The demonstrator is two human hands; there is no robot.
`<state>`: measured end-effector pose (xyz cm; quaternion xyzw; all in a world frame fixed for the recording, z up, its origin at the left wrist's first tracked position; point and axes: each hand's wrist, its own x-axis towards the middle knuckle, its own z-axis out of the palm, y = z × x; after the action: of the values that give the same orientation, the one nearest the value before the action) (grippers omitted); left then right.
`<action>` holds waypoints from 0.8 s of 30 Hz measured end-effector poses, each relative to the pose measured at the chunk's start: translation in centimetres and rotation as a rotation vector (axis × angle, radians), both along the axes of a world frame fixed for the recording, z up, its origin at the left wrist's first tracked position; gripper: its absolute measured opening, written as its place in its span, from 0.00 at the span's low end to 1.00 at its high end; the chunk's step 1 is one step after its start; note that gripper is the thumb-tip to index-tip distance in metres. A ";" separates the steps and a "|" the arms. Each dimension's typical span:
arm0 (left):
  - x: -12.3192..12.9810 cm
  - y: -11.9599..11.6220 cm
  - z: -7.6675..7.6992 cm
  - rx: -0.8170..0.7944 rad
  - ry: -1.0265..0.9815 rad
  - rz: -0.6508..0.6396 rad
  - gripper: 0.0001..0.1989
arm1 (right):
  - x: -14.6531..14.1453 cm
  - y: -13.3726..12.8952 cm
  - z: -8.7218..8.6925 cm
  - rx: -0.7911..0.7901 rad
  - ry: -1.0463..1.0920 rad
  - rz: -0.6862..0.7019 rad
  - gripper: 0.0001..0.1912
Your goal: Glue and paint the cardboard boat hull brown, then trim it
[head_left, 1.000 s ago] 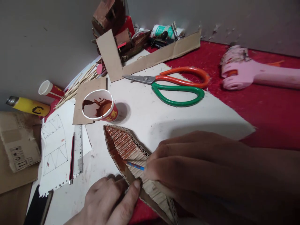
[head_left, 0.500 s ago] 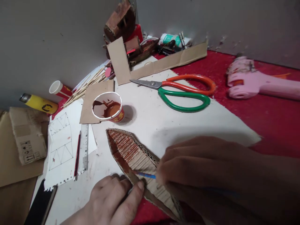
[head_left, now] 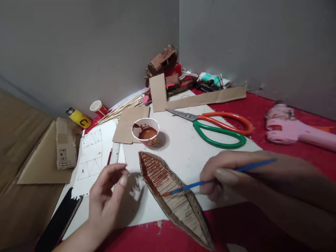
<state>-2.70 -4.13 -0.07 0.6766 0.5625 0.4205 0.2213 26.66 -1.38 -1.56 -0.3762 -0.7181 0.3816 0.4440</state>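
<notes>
A boat-shaped cardboard piece (head_left: 181,206) lies tilted across the table's front, its ridged floor painted reddish brown at the far end and bare toward me. My right hand (head_left: 223,175) pinches a blue paintbrush (head_left: 187,186), whose brown-stained tip is at the boat's left inner side. To the left of the boat, my left hand (head_left: 107,196) is raised off it, fingers curved and apart, holding nothing. Beyond the boat stands a paper cup (head_left: 153,141) with brown paint inside.
Scissors (head_left: 220,127) with orange and green handles lie behind the boat. At right is a pink glue gun (head_left: 296,127). A drawing sheet (head_left: 89,157), pencil (head_left: 109,156), ruler (head_left: 115,153) and black phone-like slab (head_left: 59,220) lie left. Wooden sticks (head_left: 126,108) and cardboard pieces lie behind.
My left hand has let go of the boat's edge and moved left. My right hand has shifted back to the right, showing more of the brush. The camera view has tilted up.
</notes>
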 end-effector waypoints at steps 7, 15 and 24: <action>-0.7 5.2 0.2 -0.374 -0.306 0.117 0.09 | -1.3 0.7 1.9 -0.299 0.228 0.053 0.27; 0.2 6.8 -0.9 -0.540 -0.439 -0.031 0.16 | -1.0 0.7 1.3 -0.390 0.323 0.104 0.23; 0.2 6.9 -1.0 -0.655 -0.497 -0.104 0.18 | -1.3 2.5 1.5 -0.635 0.618 0.050 0.19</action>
<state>-2.51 2.80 -1.02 0.4757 0.5611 0.3582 0.5749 25.32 1.13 -0.05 -0.3445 -0.4077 0.6885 0.4909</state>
